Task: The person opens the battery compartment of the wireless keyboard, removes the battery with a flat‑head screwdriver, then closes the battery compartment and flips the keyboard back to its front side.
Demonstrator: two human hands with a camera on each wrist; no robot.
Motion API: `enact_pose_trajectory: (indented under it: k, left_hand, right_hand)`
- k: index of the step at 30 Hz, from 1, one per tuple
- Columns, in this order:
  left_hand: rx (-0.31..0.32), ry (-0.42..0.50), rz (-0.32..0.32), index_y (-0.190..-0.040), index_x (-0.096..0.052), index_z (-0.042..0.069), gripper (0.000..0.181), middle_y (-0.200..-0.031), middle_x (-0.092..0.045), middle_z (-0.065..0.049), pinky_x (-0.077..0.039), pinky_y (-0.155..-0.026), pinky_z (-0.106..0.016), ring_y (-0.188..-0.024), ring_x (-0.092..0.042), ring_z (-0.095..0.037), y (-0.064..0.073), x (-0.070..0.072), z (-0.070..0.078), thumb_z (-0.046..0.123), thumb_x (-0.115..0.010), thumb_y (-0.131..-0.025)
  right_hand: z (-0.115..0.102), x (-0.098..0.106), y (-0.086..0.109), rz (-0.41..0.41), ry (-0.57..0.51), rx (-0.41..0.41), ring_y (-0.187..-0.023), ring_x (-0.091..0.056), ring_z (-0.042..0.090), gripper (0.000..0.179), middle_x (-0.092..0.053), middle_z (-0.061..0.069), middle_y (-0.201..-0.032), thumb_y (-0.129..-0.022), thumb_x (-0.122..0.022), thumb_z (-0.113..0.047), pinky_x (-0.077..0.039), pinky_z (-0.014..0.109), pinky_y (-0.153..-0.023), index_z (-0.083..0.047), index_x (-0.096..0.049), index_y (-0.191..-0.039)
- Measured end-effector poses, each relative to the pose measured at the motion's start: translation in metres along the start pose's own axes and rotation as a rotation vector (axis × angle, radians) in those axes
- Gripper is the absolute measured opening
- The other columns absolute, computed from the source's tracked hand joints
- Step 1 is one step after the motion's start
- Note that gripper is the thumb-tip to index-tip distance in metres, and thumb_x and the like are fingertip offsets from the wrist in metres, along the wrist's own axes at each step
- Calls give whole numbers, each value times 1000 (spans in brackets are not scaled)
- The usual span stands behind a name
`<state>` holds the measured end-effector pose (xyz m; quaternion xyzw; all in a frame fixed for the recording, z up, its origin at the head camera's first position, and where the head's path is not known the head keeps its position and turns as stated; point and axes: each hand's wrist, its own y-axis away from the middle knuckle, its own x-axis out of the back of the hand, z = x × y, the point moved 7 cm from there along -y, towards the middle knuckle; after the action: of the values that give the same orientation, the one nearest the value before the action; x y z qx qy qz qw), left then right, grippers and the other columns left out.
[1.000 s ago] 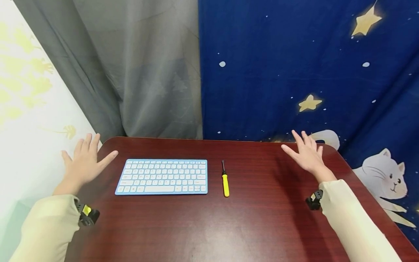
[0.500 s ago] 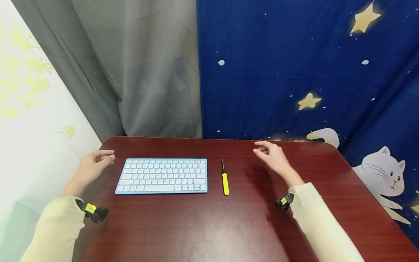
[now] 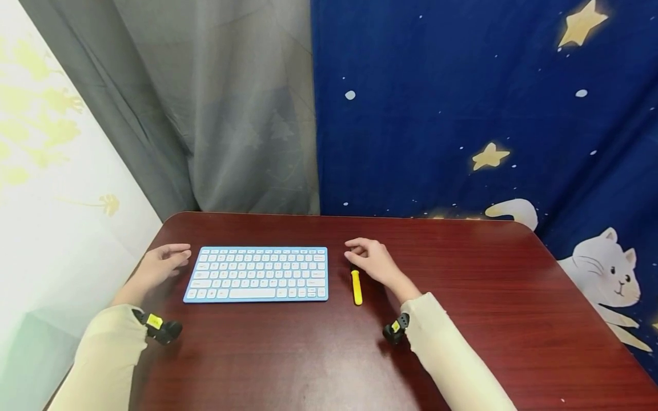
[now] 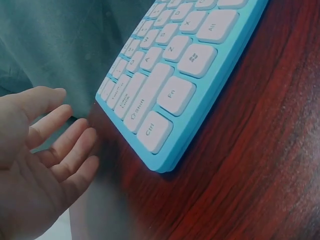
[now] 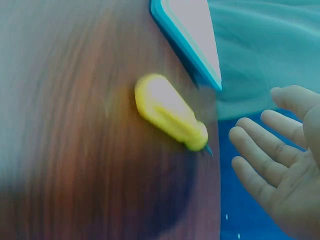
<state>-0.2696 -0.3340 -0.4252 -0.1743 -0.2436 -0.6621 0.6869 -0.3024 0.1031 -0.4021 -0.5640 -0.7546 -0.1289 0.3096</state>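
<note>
As the head view looks forward and down, the left hand (image 3: pixel 163 267) is just beside a compact keyboard (image 3: pixel 259 275), at its nine o'clock; its relaxed fingers are gently bent and free. At the keyboard's three o'clock, a screwdriver (image 3: pixel 357 288) lies on the reddish-brown worktop (image 3: pixel 308 357), its yellow handle toward six o'clock. The right hand (image 3: pixel 374 260) hovers at the handle's one o'clock, fingers loosely bent, hiding most of the shaft. At twelve o'clock hang a soft-folded grey curtain (image 3: pixel 252 114) and a blue star-printed one.

Through the left wrist view, the left hand sits at eight o'clock, fingers slightly spread and apart from the keyboard. Rounded white keys stand in a smooth blue casing with rounded corners; the worktop is glossy, with streaked wood grain.

Through the blurry right wrist view, the right hand shows at four o'clock, fingers spread, released and clear of the screwdriver, whose round-ended handle narrows to a collar.
</note>
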Motion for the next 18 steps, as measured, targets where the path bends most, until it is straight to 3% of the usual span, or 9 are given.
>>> enact_pose_trajectory:
  k: [6,10,14,18]
  left_hand:
    - [78,95,-60,-135,-31,-11,56,-130,-36,-35,-42,-88,-47,-119,-40,-44,-4,-9,-10,28,-44,-97]
    - [93,131,-82,-137,-28,-9,56,-131,-35,-34,-42,-88,-44,-118,-41,-42,-7,-14,-16,27,-43,-97]
    - [89,135,-82,-137,-29,-8,54,-128,-40,-33,-47,-84,-39,-103,-56,-26,-8,-17,-15,25,-44,-97]
    - [90,137,-82,-138,-29,-6,51,-127,-43,-32,-50,-79,-33,-91,-57,-10,-9,-21,-14,21,-45,-97]
  right_hand:
    - [-6,-24,-3,-53,-12,-60,-76,-61,18,31,-66,9,-90,-86,-64,-14,-50,29,-68,-1,-62,-113]
    - [-8,-34,-5,-21,6,-95,-75,-63,18,27,-67,10,-87,-84,-65,-11,-50,28,-64,0,-64,-109]
    - [-9,-41,-8,-7,48,-138,-73,-62,17,25,-66,9,-85,-84,-65,-12,-48,26,-60,-2,-65,-106]
    - [-10,-48,-11,-44,62,-167,-72,-60,16,26,-65,8,-85,-84,-65,-13,-47,26,-59,-3,-65,-107]
